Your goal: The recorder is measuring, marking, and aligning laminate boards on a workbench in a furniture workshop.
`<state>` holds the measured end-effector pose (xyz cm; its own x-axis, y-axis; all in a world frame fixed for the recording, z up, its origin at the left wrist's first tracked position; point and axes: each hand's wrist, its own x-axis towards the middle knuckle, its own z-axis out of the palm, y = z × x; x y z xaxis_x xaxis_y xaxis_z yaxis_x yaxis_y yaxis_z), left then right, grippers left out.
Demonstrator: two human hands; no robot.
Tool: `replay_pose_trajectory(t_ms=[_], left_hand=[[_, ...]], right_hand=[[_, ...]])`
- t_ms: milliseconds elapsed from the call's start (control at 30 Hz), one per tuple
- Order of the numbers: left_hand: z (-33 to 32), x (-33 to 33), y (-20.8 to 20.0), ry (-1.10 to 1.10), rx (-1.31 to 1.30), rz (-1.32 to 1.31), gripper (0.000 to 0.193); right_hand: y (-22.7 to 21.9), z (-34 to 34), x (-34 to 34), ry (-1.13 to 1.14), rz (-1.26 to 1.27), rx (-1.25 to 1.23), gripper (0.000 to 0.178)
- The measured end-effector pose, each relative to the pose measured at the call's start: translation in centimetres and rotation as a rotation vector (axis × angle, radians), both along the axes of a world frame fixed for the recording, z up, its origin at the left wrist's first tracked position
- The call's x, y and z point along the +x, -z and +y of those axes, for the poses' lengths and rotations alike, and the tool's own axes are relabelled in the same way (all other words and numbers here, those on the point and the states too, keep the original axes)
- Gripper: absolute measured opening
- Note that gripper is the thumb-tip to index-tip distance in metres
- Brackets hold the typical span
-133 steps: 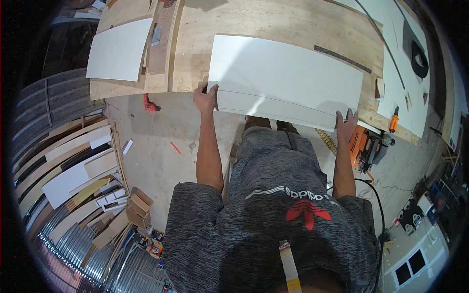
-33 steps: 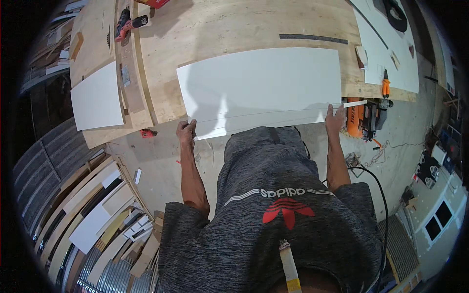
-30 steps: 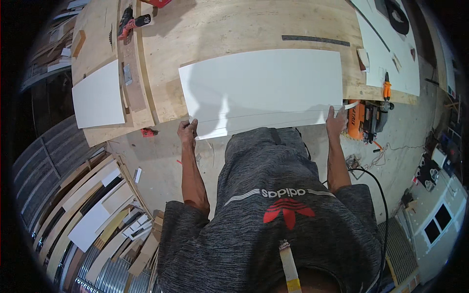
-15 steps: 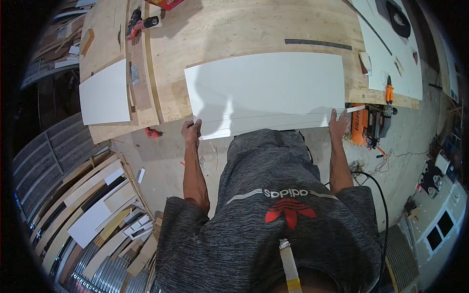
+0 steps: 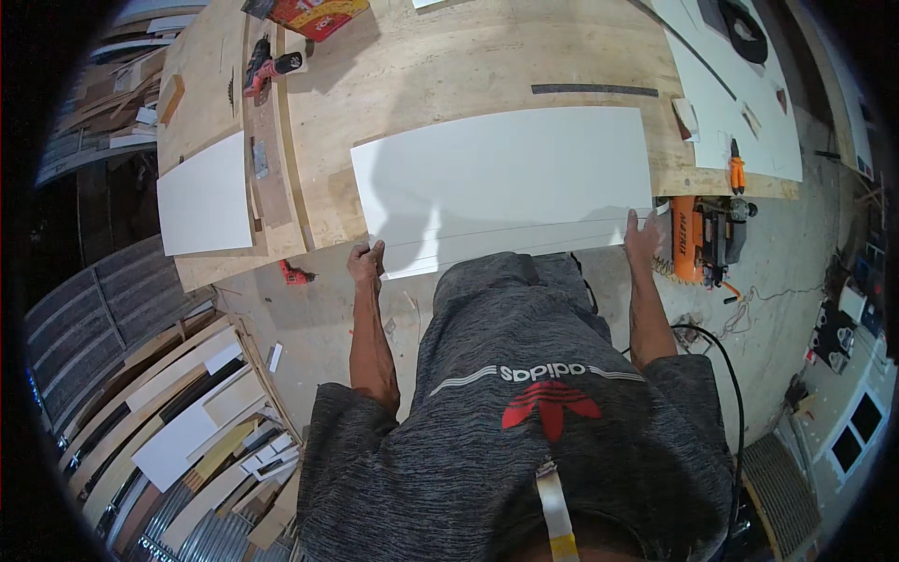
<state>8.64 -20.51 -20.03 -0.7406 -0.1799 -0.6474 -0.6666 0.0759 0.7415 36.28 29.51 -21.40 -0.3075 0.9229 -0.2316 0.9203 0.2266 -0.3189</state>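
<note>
One red package (image 5: 323,15) cut off up top, your left hand (image 5: 366,260) and right hand (image 5: 642,240) grip one white panel (image 5: 524,178), underside hidden, that overhangs the counter (image 5: 440,66).

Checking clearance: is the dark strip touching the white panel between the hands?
Apart: the head view shows bare tabletop between the dark strip and the white panel.

red package (image 5: 321,15) cut off above; orange tank (image 5: 686,245) partly hidden
</note>
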Motion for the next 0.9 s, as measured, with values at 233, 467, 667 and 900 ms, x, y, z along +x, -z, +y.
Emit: replay_pose_trajectory(t_ms=[233,467,667,900], left_hand=[[-0.2,0.0,0.5,-0.058,0.039,0.037,0.025],[0.5,0.1,0.7,-0.006,-0.022,-0.025,0.025],[-1.4,-1.3,5.2,0.054,0.055,-0.098,0.023],[-2.0,-1.7,3.7,-0.049,0.061,-0.121,0.025]], right_hand=[[0.5,0.0,0.0,-0.004,0.053,0.002,0.079],[1.0,0.9,1.1,0.015,-0.074,0.034,0.078],[7.4,6.4,6.2,0.081,-0.095,-0.129,0.061],[8.7,12.3,4.7,0.462,0.216,-0.743,0.055]])
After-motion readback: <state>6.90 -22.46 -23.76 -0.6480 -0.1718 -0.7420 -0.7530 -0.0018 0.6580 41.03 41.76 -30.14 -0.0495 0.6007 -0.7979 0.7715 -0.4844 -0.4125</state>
